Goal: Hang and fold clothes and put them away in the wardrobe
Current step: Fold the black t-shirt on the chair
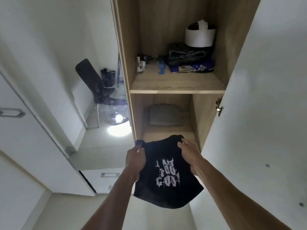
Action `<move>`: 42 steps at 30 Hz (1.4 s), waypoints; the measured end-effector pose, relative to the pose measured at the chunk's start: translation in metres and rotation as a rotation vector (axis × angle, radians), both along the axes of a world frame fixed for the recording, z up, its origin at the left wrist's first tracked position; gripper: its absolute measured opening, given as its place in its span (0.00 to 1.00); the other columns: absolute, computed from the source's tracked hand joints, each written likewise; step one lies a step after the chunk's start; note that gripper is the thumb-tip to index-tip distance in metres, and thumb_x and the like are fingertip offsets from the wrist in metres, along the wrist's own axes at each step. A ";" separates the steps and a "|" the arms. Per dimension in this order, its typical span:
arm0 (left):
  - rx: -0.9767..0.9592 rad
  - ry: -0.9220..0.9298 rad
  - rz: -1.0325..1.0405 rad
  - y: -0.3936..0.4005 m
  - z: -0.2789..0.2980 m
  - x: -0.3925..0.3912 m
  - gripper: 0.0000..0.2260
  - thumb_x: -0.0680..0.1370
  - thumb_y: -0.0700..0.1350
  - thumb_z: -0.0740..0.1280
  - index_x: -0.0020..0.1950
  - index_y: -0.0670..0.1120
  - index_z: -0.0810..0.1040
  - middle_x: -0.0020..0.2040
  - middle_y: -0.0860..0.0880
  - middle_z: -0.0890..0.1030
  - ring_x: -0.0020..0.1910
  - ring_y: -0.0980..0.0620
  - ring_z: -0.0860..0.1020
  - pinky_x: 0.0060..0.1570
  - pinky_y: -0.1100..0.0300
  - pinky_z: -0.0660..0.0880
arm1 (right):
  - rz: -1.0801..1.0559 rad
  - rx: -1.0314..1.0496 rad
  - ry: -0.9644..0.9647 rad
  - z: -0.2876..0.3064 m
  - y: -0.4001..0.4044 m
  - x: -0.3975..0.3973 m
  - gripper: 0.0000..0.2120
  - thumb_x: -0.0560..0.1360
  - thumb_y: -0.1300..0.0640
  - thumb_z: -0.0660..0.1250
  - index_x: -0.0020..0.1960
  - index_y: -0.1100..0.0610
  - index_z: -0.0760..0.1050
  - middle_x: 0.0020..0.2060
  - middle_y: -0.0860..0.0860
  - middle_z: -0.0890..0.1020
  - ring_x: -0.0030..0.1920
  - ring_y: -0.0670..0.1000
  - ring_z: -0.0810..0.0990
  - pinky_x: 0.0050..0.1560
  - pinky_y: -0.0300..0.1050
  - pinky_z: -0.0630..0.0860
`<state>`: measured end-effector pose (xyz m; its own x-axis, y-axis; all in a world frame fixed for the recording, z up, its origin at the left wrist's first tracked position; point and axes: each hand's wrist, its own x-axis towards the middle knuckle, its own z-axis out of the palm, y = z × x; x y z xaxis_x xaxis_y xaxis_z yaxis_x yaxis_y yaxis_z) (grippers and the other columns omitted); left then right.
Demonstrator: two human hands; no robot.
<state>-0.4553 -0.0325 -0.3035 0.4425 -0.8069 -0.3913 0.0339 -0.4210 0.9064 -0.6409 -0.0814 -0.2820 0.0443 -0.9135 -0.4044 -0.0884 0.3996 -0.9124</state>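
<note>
Both hands, left hand (135, 161) and right hand (188, 153), grip a folded black T-shirt (166, 176) at the lower shelf (166, 133) mouth. Folding looks done; placing it inside remains, beside the grey folded item (164, 116).

folded black shirt (167, 176) before open wardrobe (177, 87)

The black T-shirt (167, 178) I hold is soft matt cloth with a rough white print. My wardrobe shelf (177, 83) is matt wood-grain board; its door (265, 97) is smooth white, the hinge (219, 109) shiny metal.
</note>
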 end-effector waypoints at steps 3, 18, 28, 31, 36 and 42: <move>-0.040 -0.040 -0.046 -0.061 -0.012 0.004 0.12 0.82 0.44 0.58 0.59 0.53 0.79 0.50 0.45 0.83 0.51 0.41 0.83 0.51 0.49 0.80 | -0.033 -0.003 0.020 -0.017 -0.056 0.009 0.16 0.84 0.53 0.60 0.70 0.44 0.72 0.54 0.49 0.81 0.52 0.50 0.81 0.57 0.49 0.79; -0.158 -0.069 0.014 -0.350 -0.173 0.028 0.08 0.82 0.47 0.62 0.55 0.54 0.80 0.57 0.48 0.82 0.56 0.48 0.80 0.64 0.48 0.75 | -0.155 -0.160 -0.053 -0.175 -0.337 0.034 0.17 0.83 0.55 0.63 0.72 0.50 0.73 0.64 0.52 0.80 0.61 0.52 0.80 0.68 0.51 0.74; -0.285 -0.204 0.070 -0.477 -0.230 0.036 0.15 0.83 0.46 0.60 0.67 0.52 0.78 0.63 0.52 0.78 0.62 0.47 0.77 0.66 0.50 0.73 | -0.118 -0.383 -0.045 -0.228 -0.449 0.038 0.17 0.85 0.60 0.57 0.72 0.54 0.72 0.62 0.47 0.76 0.63 0.47 0.75 0.63 0.41 0.71; -0.264 -0.144 0.042 -0.496 -0.254 0.041 0.14 0.80 0.50 0.60 0.64 0.54 0.78 0.64 0.47 0.80 0.60 0.45 0.78 0.64 0.46 0.74 | -0.106 -0.341 -0.058 -0.249 -0.466 0.037 0.16 0.85 0.59 0.57 0.70 0.53 0.74 0.61 0.47 0.78 0.57 0.46 0.77 0.55 0.40 0.73; -0.061 -0.097 0.025 -0.493 -0.296 0.046 0.15 0.84 0.49 0.59 0.68 0.45 0.75 0.66 0.42 0.77 0.62 0.40 0.77 0.65 0.44 0.73 | -0.063 -0.140 -0.001 -0.296 -0.473 0.028 0.16 0.83 0.56 0.60 0.68 0.50 0.76 0.62 0.50 0.81 0.59 0.51 0.80 0.64 0.51 0.76; 0.158 -0.158 -0.022 -0.453 -0.322 0.044 0.29 0.82 0.60 0.60 0.68 0.37 0.73 0.64 0.38 0.78 0.55 0.42 0.77 0.54 0.53 0.75 | -0.006 -0.143 0.296 -0.317 -0.449 0.005 0.13 0.83 0.53 0.59 0.60 0.57 0.77 0.46 0.51 0.79 0.42 0.51 0.79 0.43 0.46 0.71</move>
<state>-0.4115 -0.4856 -0.6252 0.4915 -0.7512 -0.4406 -0.1141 -0.5571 0.8226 -0.6360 -0.5306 -0.5989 -0.0619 -0.9618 -0.2666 -0.3566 0.2708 -0.8942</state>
